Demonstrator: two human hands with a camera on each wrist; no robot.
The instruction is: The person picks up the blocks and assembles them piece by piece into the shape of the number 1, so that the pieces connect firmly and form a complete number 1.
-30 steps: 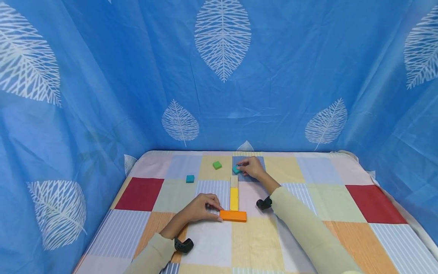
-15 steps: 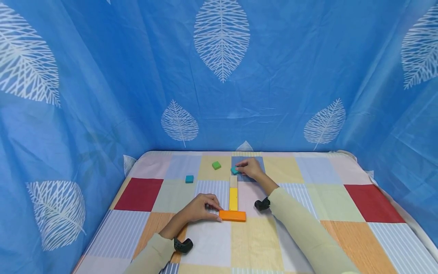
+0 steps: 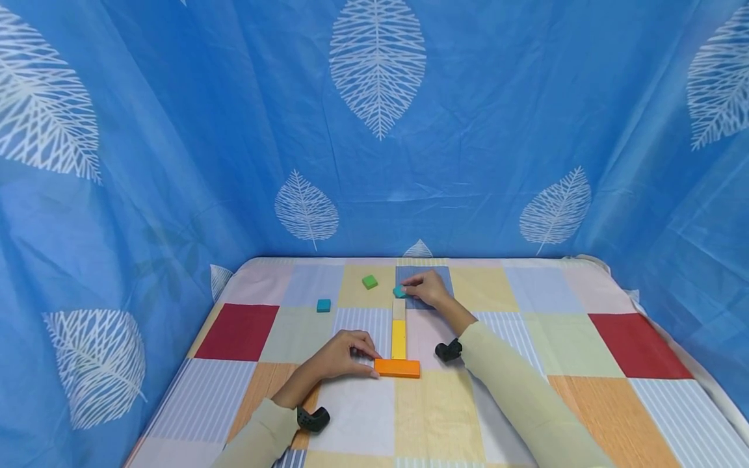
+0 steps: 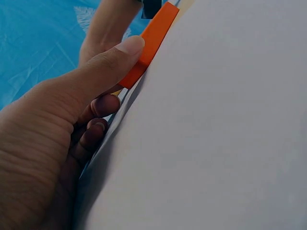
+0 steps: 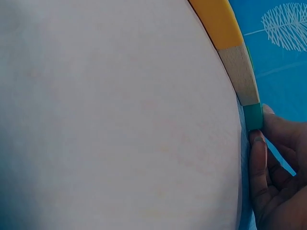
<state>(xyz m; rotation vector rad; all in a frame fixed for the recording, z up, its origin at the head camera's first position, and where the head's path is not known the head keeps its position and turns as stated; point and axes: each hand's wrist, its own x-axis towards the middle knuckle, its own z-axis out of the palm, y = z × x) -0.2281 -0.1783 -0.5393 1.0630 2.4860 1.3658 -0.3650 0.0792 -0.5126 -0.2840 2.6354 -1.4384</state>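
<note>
My left hand point(image 3: 346, 353) pinches the left end of an orange block point(image 3: 398, 368) lying crosswise on the cloth; the left wrist view shows the thumb on its edge. From the orange block a yellow block point(image 3: 398, 339) runs away from me, and a plain wooden block point(image 3: 399, 309) continues the line. At the far end, my right hand point(image 3: 430, 288) pinches a small teal block point(image 3: 399, 291) between thumb and fingers. In the right wrist view the teal block point(image 5: 253, 117) appears to meet the wooden block's end point(image 5: 240, 75).
A second teal block point(image 3: 324, 305) and a green block point(image 3: 369, 282) lie farther left on the patchwork cloth point(image 3: 445, 416). A blue leaf-print curtain point(image 3: 468, 130) stands behind the table and along both sides.
My right hand has moved slightly left and nearer with the teal block, up to the wooden block's far end. The left hand and the orange block stay in place.
</note>
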